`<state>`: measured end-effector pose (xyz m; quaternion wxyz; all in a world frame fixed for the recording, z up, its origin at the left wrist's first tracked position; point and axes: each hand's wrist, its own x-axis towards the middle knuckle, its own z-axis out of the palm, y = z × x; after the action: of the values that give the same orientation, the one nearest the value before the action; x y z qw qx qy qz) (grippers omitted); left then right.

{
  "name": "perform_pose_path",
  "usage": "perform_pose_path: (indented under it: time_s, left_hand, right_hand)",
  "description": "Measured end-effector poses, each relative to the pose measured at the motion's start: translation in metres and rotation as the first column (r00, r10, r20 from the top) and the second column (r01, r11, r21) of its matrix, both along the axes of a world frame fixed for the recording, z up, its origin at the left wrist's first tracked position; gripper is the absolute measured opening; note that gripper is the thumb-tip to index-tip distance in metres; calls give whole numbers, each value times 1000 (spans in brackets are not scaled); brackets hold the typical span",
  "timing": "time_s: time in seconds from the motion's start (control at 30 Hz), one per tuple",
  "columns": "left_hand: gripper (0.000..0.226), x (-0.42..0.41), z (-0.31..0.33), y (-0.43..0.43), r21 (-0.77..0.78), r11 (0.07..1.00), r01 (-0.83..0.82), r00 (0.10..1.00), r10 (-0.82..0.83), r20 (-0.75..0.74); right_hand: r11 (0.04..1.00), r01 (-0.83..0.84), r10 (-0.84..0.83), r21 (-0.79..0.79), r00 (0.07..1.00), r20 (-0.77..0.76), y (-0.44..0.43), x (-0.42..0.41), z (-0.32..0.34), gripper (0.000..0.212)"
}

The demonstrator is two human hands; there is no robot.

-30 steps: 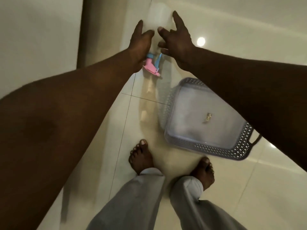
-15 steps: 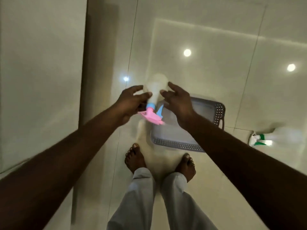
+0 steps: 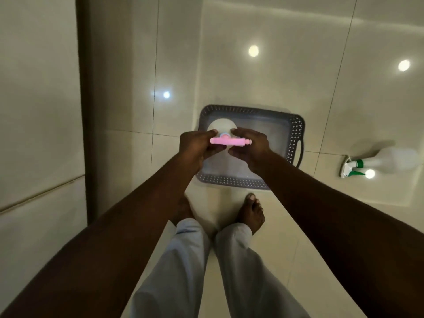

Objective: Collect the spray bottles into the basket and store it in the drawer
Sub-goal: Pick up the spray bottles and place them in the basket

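Both hands grip the pink-headed spray bottle [image 3: 226, 140] above the grey basket [image 3: 296, 136]: left hand [image 3: 196, 146] closed on the trigger end, right hand [image 3: 251, 148] closed at the nozzle end. A second bottle (green trigger) [image 3: 380, 160] lies on the tiled floor [image 3: 275, 83], right of the basket.

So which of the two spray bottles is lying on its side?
The green-nozzled bottle, flat on the floor right of the basket. The pink-nozzled bottle is held above the basket by the left hand and right hand.
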<state>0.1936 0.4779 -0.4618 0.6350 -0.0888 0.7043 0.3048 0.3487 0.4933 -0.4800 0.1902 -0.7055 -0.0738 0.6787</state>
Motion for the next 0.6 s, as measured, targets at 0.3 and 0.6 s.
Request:
perform_pose_path:
  time_s: [0.3, 0.6]
  left_hand:
    - [10, -2, -38, 9, -23, 998, 65, 995, -67, -75]
    - [13, -4, -47, 9, 3, 993, 114, 993, -114, -37]
  right_hand:
    - [996, -12, 10, -87, 1000, -28, 7, -3, -37, 16]
    - [985, 24, -45, -170, 991, -125, 8, -7, -38, 33]
